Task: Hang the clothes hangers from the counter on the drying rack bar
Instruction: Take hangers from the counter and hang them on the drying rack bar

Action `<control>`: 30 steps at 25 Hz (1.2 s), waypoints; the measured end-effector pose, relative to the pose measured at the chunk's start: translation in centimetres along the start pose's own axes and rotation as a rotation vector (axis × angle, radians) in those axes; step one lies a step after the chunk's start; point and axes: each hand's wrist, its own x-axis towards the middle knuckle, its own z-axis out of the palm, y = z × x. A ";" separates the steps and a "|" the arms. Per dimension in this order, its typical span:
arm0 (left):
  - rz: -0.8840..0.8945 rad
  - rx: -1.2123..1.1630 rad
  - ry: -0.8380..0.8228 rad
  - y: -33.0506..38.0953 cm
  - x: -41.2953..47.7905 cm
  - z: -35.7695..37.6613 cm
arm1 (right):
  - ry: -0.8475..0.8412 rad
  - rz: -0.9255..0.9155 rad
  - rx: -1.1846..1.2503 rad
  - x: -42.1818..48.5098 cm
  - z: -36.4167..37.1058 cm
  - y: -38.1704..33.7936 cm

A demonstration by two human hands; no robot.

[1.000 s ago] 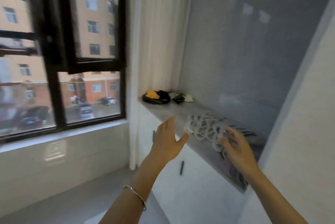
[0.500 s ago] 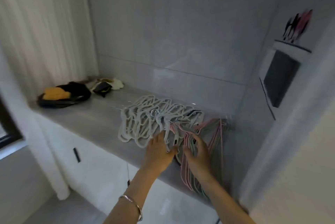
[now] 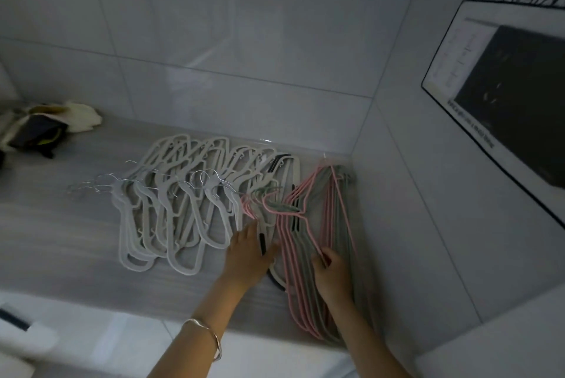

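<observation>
Many hangers [image 3: 183,209] on grey counter [image 3: 55,240], white tiled walls [image 3: 244,26] behind.

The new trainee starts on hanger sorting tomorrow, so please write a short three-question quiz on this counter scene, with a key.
1. True or false: the white hangers already hang from a bar.
2. Which wrist wears the bracelet? A) left B) right
3. Fill in: the right hand pinches the wire hangers, which are green and ___.

Key:
1. False. They lie on the counter.
2. A.
3. Pink.
</observation>
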 end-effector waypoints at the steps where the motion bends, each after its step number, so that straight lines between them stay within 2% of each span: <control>1: -0.005 0.000 -0.020 0.0 0.1 0.1 | 0.021 0.003 0.004 0.1 -0.2 0.1; 4: -0.004 0.004 -0.024 0.0 0.1 0.1 | 0.170 -0.024 0.020 -0.1 -0.9 -1.0; 7: 0.008 -0.034 0.057 0.6 -0.8 -1.1 | 0.307 -0.104 0.153 -0.2 -1.9 -3.4; 10: 0.057 -0.144 0.145 2.1 -3.0 -3.2 | 0.275 -0.208 0.410 -1.7 -2.8 -6.8; 16: -0.038 -0.615 0.264 4.6 -9.5 -7.7 | -0.184 -0.496 0.602 -7.3 -5.2 -12.5; 21: 0.099 -0.881 0.728 6.8 -19.5 -9.6 | -0.443 -0.603 0.718 -13.2 -8.3 -14.1; 25: 0.213 -0.846 1.011 10.8 -32.0 -9.2 | -0.743 -0.660 0.790 -19.2 -12.8 -13.4; 30: 0.180 -0.563 1.289 16.3 -48.0 -7.2 | -1.095 -0.742 0.786 -29.0 -18.7 -13.8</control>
